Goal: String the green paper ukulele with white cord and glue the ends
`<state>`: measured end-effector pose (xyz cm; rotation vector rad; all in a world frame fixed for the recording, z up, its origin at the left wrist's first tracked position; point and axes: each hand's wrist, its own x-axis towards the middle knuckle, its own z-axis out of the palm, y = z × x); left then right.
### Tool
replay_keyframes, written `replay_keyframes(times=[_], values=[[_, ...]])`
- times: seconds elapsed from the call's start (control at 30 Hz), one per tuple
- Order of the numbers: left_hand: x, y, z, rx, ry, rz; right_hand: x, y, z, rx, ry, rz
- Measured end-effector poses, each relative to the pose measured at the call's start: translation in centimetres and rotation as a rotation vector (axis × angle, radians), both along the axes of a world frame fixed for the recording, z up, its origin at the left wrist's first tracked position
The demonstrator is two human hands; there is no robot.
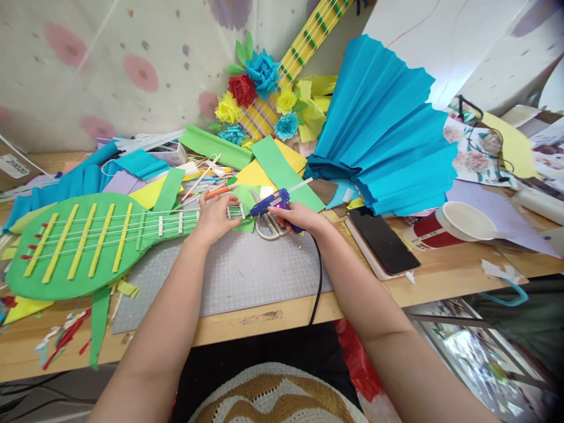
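A green paper lute [112,241] lies at the left of the table, with yellow strips, white strings and red pegs on its body. My left hand [214,216] grips the tip of its neck, fingers closed around the edges. My right hand [296,216] is wrapped around a blue hot glue gun [269,202], a white glue stick poking out of its back. The nozzle is at the neck's end; whether it touches cannot be made out. Scissors [269,230] lie partly beneath the gun, over a grey cutting mat [251,276].
Behind stands a yellow paper instrument [304,50] with paper flowers beside a big blue pleated paper [388,117]. A phone [383,241] and a paper cup [445,226] are at right. Paper scraps [66,338] litter the left. The gun's black cord [318,276] crosses the front edge.
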<state>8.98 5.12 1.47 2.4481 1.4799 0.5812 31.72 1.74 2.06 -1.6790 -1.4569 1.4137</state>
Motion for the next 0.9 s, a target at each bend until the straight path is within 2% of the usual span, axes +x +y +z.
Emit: replay_keyframes(times=[0.6, 0.9], values=[[-0.06, -0.27, -0.1, 0.019, 0.029, -0.018, -0.1, 0.35, -0.82, 0.014, -0.029, -0.021], [0.02, -0.43, -0.09, 0.037, 0.02, -0.023, -0.41, 0.13, -0.43, 0.01, -0.032, -0.045]])
